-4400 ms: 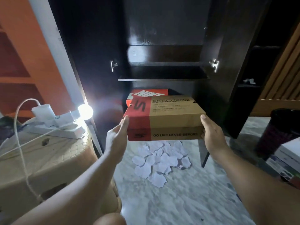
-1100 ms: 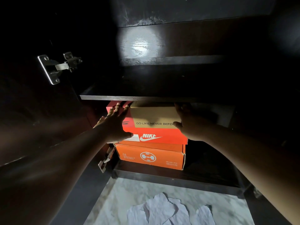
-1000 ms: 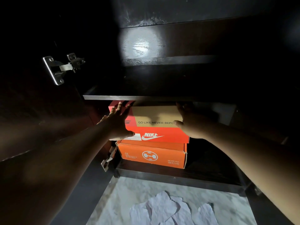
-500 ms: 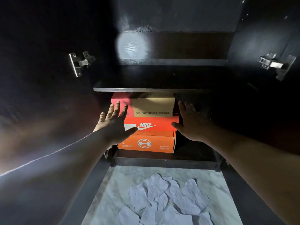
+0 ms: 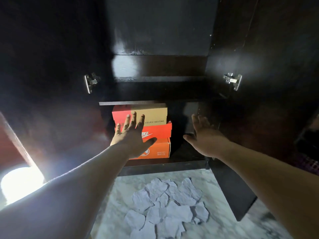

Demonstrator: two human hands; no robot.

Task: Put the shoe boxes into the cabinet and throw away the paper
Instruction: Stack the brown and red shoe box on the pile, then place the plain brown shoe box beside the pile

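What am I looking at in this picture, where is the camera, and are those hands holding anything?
There is no machine here: a person wears one wide-angle camera on the head, looking forward and down, so you see their own two arms reaching out.

The left hand has its fingers spread in front of a stack of three shoe boxes; whether it touches them cannot be told. The right hand is open beside the stack. Neither has a grip on anything.

The stack stands on the bottom shelf of a dark cabinet with its doors open: a tan and red box on top, a red box in the middle, an orange box below.

On the marble floor in front lie torn white paper pieces, not yet picked up.
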